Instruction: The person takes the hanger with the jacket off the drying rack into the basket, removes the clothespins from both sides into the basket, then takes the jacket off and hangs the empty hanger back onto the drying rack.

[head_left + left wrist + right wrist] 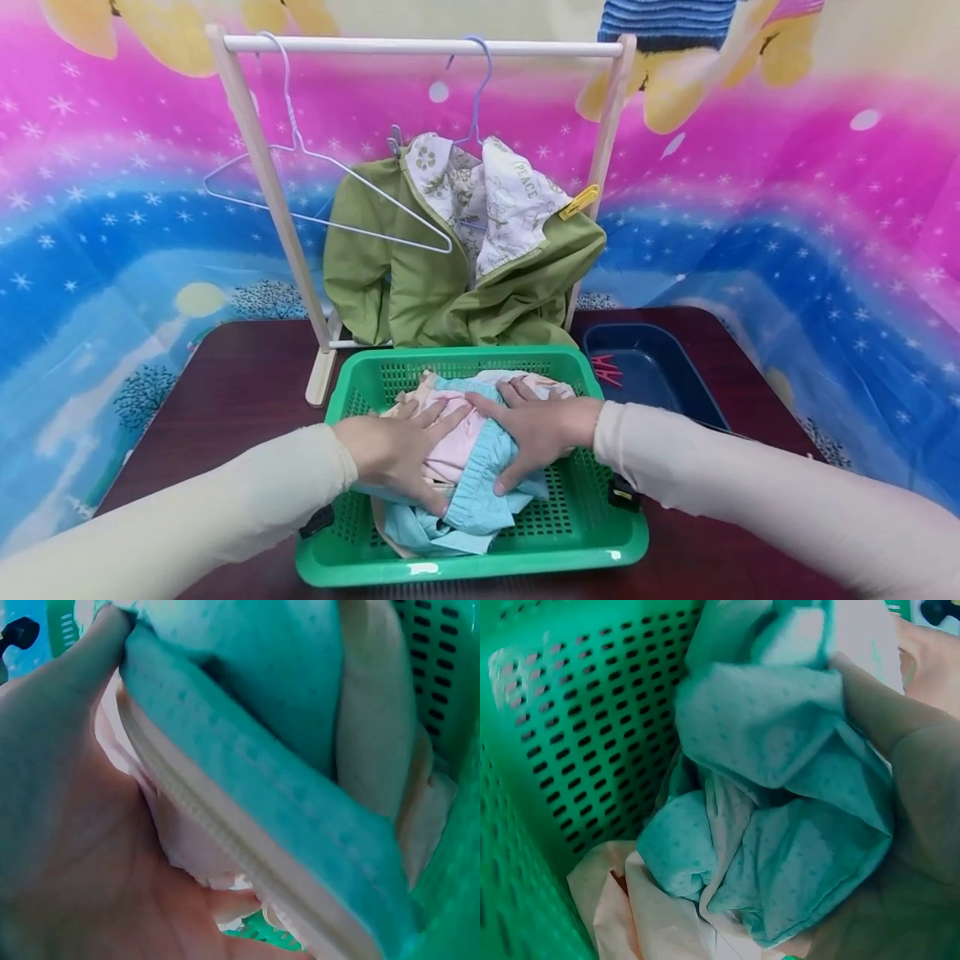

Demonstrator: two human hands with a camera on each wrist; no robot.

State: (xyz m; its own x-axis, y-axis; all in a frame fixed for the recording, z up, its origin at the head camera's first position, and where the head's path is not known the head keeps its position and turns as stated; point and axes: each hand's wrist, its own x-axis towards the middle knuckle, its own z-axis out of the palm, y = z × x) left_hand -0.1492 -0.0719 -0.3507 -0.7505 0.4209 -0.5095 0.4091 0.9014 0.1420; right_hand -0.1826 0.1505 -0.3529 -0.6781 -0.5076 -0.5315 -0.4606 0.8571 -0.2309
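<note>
A loose heap of light blue-green and pale pink clothes lies in the green perforated basket point(420, 571). My left hand point(393, 454) rests on the left side of the heap with its fingers spread, across the pink cloth point(457, 446). From the right, my right hand point(543, 425) lies over the light blue-green cloth point(483, 492), its fingers spread too. In the left wrist view, a blue-green edge with a pale band point(262, 780) runs past the thumb and palm. Folded blue-green fabric point(780, 847) bunches beside the palm in the right wrist view. Some fingertips are hidden.
Behind the basket stands a wooden rack point(420, 46). On it hang a bare hanger point(360, 229) and a green jacket point(420, 292) with a yellow clothespin point(579, 202). A dark blue tray point(652, 367) at right holds red clothespins point(606, 370).
</note>
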